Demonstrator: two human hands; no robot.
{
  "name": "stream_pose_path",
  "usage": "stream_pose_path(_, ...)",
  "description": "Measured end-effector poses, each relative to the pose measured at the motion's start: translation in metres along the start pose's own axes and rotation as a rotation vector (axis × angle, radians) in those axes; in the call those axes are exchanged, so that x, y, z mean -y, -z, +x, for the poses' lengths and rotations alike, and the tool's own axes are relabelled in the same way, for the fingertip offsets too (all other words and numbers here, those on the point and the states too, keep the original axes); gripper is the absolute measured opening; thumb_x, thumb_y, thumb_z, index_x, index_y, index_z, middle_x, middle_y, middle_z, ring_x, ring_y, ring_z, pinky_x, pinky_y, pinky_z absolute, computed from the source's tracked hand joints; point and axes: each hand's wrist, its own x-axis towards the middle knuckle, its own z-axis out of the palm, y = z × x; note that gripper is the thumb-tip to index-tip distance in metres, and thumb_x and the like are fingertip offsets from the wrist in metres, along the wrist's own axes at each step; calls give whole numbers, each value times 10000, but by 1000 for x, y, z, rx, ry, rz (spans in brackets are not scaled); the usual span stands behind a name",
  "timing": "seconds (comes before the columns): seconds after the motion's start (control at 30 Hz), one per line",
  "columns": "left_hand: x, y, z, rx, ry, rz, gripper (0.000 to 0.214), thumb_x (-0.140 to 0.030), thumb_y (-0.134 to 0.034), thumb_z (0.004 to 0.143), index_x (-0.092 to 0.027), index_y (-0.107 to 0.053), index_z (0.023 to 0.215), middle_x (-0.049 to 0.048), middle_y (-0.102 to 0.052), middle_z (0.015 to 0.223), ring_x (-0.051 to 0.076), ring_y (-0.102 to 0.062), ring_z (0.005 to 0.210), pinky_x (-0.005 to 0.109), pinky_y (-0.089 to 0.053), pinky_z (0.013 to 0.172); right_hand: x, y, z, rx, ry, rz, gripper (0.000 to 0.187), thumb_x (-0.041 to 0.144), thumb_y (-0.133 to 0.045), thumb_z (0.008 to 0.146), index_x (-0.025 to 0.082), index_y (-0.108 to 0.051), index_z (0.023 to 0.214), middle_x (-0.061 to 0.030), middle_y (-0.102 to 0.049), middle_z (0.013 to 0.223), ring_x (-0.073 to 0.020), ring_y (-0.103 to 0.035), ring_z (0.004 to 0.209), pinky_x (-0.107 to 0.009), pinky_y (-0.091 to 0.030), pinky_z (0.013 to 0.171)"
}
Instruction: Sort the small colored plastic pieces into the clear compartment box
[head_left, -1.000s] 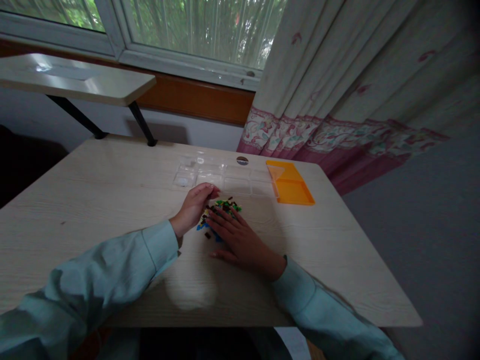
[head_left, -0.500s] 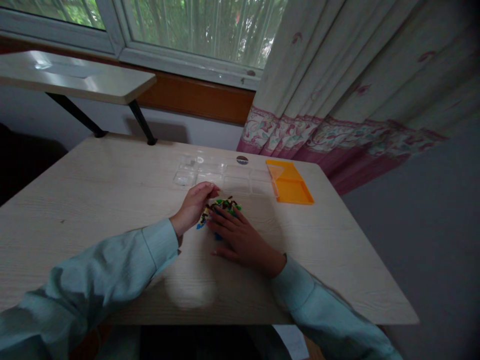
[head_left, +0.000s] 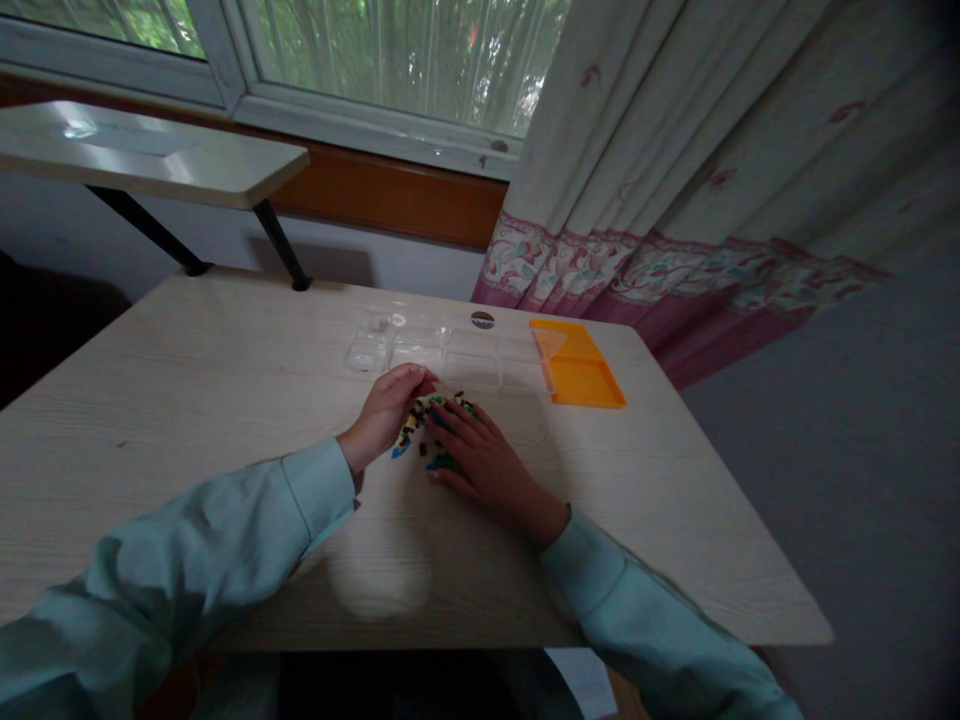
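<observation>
Right hand (head_left: 491,468) nearer tray (head_left: 472,357) — transparent, seemingly

The right hand (head_left: 487,462) has slid slightly forward over the small pieces (head_left: 407,436), thumb (head_left: 454,484) drawn nearer the fingers (head_left: 466,428).

You can read no words, numbers or brand anywhere in this view. The nearest thing to a label is a small round disc (head_left: 483,320) on the desk, to the left of the orange tray (head_left: 577,366), your landmark here. It shows a brown upper part and pale marks lower down, too small for you to make out as letters or a picture. Below the orange tray, past the desk's near edge, you see part of a white sheet (head_left: 585,683); whether it bears print, you cannot tell from here.
</observation>
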Motion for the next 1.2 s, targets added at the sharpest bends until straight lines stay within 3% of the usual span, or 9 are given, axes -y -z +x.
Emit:
stream_pose_path(0.13, -1, -1, 0, -3, 0, -12, 201, -346, -692, 771, -148, -666, 749, 7, -610, 747, 103, -540, 715, 218, -426, 707, -16, -6, 2, -107, -140, 20, 547, 434, -461, 955, 151, -428, 1421, -135, -424, 1476, -259, -321, 1400, -496, -253, 1164)
stream_pose_path(0.23, -3, -2, -1, -9, 1, -3, 193, -343, -689, 765, -155, -665, 728, 7, -606, 742, 109, -541, 716, 222, -426, 708, -27, -7, 4, -167, -199, 58, 475, 404, -460, 959, 173, -489, 1372, -131, -495, 1413, -253, -424, 1320, -475, -329, 1119)
stream_pose_path(0.6, -1, -2, 1, 5, -12, 12, 185, -345, -661, 792, -168, -675, 739, 16, -604, 742, 122, -536, 717, 238, -422, 705, -36, -5, 7, -196, -189, 60, 437, 256, -439, 956, 168, -466, 1383, -113, -593, 1273, -242, -497, 1182, -444, -362, 1058)
stream_pose_path(0.83, 0, -1, 1, 3, -17, 37, 195, -354, -656, 793, -166, -670, 743, 13, -608, 753, 120, -541, 727, 236, -428, 721, -38, -2, 7, -239, -197, 96, 381, 163, -485, 891, 162, -579, 1260, -104, -651, 1149, -237, -546, 1075, -426, -398, 986)
stream_pose_path(0.97, -2, -1, 0, 13, -20, 57, 195, -356, -652, 792, -167, -665, 747, 9, -597, 747, 120, -538, 722, 231, -423, 703, -34, 8, 3, -278, -83, 157, 321, 76, -495, 770, 199, -694, 990, -74, -675, 969, -219, -564, 949, -387, -433, 881)
stream_pose_path(1.07, -3, -1, -1, 13, -22, 64, 196, -361, -649, 788, -170, -671, 755, 9, -597, 745, 120, -534, 715, 232, -420, 699, -23, 12, 0, -162, 115, 259, 250, 81, -464, 750, 216, -673, 769, -36, -646, 765, -188, -563, 785, -332, -452, 763)
stream_pose_path(1.2, -2, -2, 0, -6, -23, 49, 185, -357, -660, 774, -174, -670, 748, 14, -614, 763, 121, -536, 715, 238, -425, 713, -5, 7, -4, -13, 227, 282, 207, 110, -478, 787, 211, -657, 761, -26, -627, 739, -169, -552, 734, -299, -455, 715)
